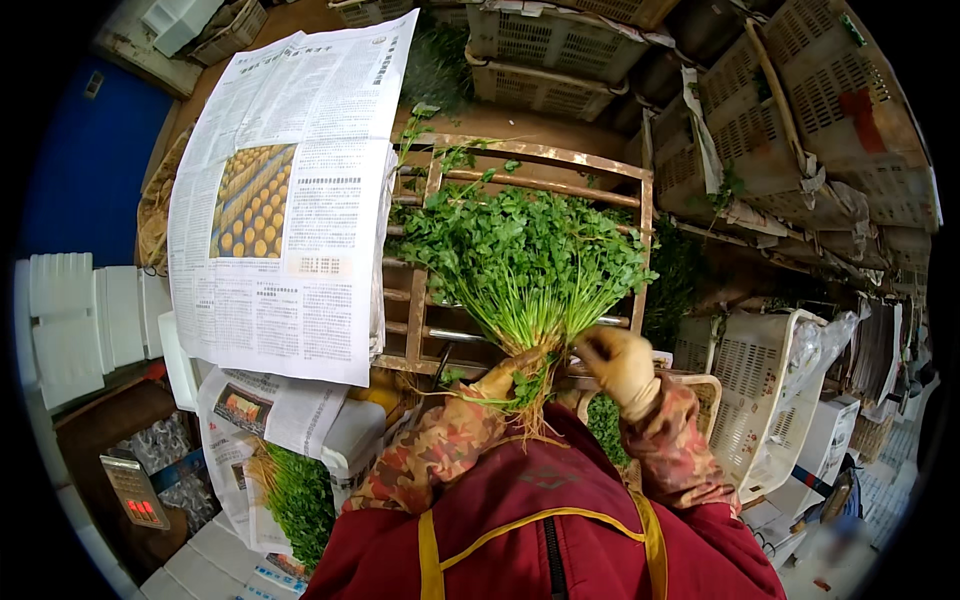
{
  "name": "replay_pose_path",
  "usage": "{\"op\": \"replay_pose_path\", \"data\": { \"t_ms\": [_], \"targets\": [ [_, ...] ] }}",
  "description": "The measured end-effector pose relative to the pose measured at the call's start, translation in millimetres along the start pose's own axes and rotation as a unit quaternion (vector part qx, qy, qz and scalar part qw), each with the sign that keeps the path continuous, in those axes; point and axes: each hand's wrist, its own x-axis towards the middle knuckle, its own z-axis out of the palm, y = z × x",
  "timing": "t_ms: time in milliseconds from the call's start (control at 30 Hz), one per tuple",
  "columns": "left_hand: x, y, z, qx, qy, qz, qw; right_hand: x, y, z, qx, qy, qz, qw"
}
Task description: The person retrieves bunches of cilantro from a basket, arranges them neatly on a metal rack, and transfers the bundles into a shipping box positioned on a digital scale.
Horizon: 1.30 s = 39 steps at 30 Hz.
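Note:
A large leafy bunch of coriander (530,255) lies spread on a rusty metal rack (415,315), its leaves pointing away from me. Its stems narrow toward my chest, and thin brown roots hang at the near end. Around the stems just above the roots, my left hand (497,380), in a tan glove, is closed. My right hand (622,368), in a pale glove, is just right of the stem base. Motion smears its fingers, so whether they hold anything is unclear. Both forearms wear patterned sleeves.
A stack of newspaper sheets (330,215) covers the left side of the rack. More greens (300,505) lie wrapped in newspaper at lower left, near a scale with a lit red display (135,490). White plastic crates (755,395) stand at right, with others stacked beyond the rack.

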Motion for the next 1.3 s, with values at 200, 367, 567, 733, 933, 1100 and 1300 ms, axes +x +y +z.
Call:
{"op": "replay_pose_path", "data": {
  "t_ms": [200, 367, 567, 733, 933, 1100, 1300],
  "targets": [
    [16.1, -26.0, -50.6, 0.074, -0.042, 0.083, 0.993, -21.5, 7.6, 46.5, -0.149, -0.046, -0.174, 0.972],
    [11.7, -9.5, -23.0, 0.018, -0.027, 0.063, 0.998, -26.2, 3.7, 25.5, -0.075, -0.083, -0.230, 0.967],
    [7.6, 3.0, 2.4, -0.070, 0.037, -0.019, 0.997, -42.4, -10.8, 15.9, -0.047, -0.164, -0.211, 0.962],
    [21.7, -24.0, -44.2, 0.080, -0.012, 0.072, 0.994, -19.4, -0.9, 3.3, 0.174, 0.016, 0.107, 0.979],
    [13.3, -8.1, -2.1, -0.050, 0.033, 0.014, 0.998, 17.8, 15.9, 28.4, 0.030, -0.084, 0.093, 0.992],
    [-7.2, 9.5, 39.3, -0.079, 0.040, 0.047, 0.995, -30.2, -21.1, -2.2, 0.044, 0.004, 0.024, 0.999],
    [24.9, -12.2, -0.7, -0.074, 0.005, 0.014, 0.997, -65.2, -38.3, 21.0, 0.029, -0.125, -0.221, 0.967]
  ]
}}
